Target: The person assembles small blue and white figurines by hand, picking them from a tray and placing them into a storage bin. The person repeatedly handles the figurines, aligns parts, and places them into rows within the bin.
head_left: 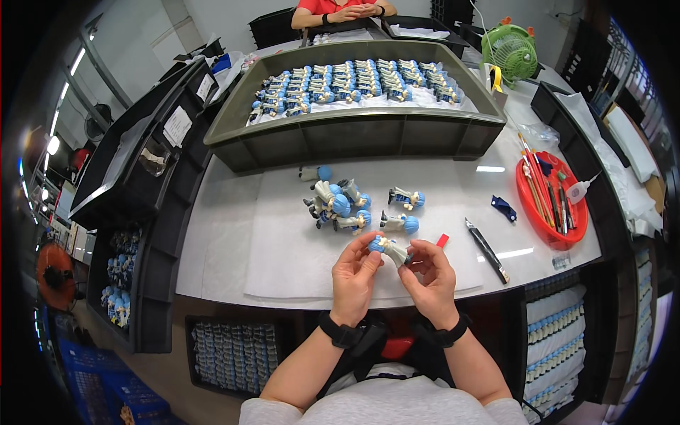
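Grey shirt (386,407) | hands (353,283) grasping blue-haired figurine (391,249) | loose figurines (331,202) between hands and olive tray (354,138) | red bowl (564,239) right

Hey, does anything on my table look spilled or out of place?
Nothing looks spilled. Only the heap of blue-haired figurines beyond your left hand stands out: they lie jumbled over one another, while those in the large tray lie in rows.

Downward fisheye head view, edges unclear
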`<action>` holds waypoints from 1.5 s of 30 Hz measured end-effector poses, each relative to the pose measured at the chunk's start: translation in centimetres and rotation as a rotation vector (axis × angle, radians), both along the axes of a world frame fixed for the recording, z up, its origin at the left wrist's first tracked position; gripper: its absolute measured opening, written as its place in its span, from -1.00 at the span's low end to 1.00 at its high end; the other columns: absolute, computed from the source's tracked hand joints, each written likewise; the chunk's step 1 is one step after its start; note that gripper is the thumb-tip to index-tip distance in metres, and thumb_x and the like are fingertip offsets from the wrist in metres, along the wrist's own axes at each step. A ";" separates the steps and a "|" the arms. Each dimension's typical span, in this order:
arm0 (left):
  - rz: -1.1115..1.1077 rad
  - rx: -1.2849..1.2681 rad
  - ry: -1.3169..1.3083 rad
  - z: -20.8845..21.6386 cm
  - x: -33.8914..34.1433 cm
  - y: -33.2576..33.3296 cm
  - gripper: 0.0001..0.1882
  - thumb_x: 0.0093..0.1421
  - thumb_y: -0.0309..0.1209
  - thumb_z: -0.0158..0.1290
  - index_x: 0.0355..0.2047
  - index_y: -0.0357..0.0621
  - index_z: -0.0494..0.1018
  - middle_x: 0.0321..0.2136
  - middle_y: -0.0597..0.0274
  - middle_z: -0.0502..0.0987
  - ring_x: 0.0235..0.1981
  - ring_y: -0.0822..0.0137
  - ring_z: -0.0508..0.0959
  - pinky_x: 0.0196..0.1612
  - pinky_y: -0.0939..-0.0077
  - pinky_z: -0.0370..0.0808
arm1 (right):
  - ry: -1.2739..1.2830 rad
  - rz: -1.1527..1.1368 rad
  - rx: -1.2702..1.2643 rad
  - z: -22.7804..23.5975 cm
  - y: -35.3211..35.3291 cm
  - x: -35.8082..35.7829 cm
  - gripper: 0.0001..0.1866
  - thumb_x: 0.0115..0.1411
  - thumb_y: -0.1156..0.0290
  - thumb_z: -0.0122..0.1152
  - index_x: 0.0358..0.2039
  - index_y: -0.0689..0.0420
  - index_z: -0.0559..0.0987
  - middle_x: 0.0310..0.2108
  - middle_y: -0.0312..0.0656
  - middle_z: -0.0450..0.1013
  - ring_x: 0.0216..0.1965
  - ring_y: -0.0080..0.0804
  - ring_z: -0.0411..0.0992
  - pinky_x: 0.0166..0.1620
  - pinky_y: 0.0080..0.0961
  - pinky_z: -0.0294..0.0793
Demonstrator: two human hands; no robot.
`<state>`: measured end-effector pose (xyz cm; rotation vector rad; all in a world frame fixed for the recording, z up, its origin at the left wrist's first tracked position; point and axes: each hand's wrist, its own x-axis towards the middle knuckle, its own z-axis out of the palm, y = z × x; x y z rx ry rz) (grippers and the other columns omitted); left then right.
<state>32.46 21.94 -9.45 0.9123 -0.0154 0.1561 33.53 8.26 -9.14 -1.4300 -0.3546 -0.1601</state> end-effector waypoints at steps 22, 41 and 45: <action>0.021 0.166 -0.054 0.0 0.1 -0.4 -0.60 0.19 -0.57 -0.07 0.06 -0.23 0.20 -0.07 0.05 0.39 -0.13 0.40 0.44 -0.08 0.53 0.41 | -0.178 -0.118 -0.359 2.9 -0.6 -0.5 -0.60 -0.05 0.61 0.22 -0.13 0.25 0.41 -0.23 -0.17 0.40 -0.28 -0.46 0.42 -0.28 -0.61 0.43; -0.173 0.523 -0.103 0.4 -0.5 -1.0 -0.61 0.03 -0.71 0.06 -0.10 -0.31 0.32 -0.17 0.22 0.33 -0.20 0.45 0.42 -0.13 0.64 0.46 | -0.008 -0.210 -0.732 3.3 -4.9 -0.7 -0.77 0.03 0.60 0.12 -0.24 0.26 0.47 -0.37 -0.16 0.42 -0.34 -0.35 0.39 -0.28 -0.51 0.38; -0.139 0.576 -0.123 0.7 -0.5 -1.2 -0.64 0.02 -0.71 0.06 -0.13 -0.33 0.34 -0.17 0.20 0.33 -0.21 0.45 0.42 -0.15 0.64 0.47 | 0.340 -0.057 -0.273 3.6 -4.5 -1.2 -0.74 0.10 0.57 0.11 -0.15 0.27 0.47 -0.30 -0.23 0.44 -0.29 -0.59 0.39 -0.26 -0.68 0.39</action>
